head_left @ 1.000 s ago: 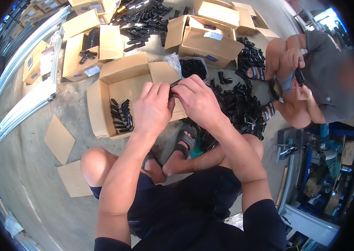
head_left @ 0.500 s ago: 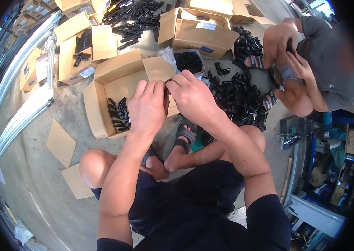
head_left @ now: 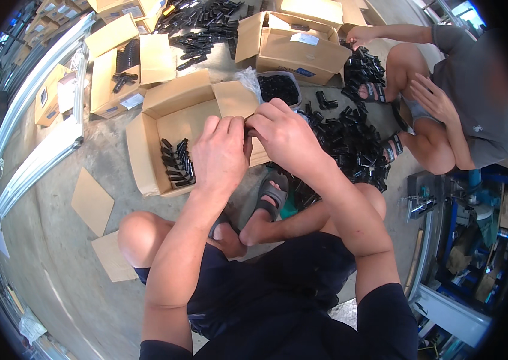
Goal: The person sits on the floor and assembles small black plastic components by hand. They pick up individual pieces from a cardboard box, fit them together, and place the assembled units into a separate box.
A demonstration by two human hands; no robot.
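Observation:
My left hand [head_left: 221, 153] and my right hand [head_left: 281, 132] meet in front of me, fingers closed around a small dark piece [head_left: 247, 135]. Most of that piece is hidden by my fingers, so its shape cannot be made out. Just beyond and to the left stands an open cardboard box [head_left: 146, 157], with several black elbow-shaped pieces [head_left: 176, 163] lined up along its near left part. To the right of my hands, a large heap of similar black pieces [head_left: 350, 141] lies on the floor.
A co-worker [head_left: 470, 90] sits at the right, one hand reaching toward a smaller black heap [head_left: 363, 67]. Further off are another open box [head_left: 302, 55], a tub of black parts [head_left: 279, 89] and a box [head_left: 113, 75] at left. White metal profiles [head_left: 41, 159] lie left; cardboard sheets [head_left: 92, 201] are nearby.
The view has shifted slightly, while my hands keep their hold on the dark piece. The co-worker's hands have come apart, one now stretched out to the black parts.

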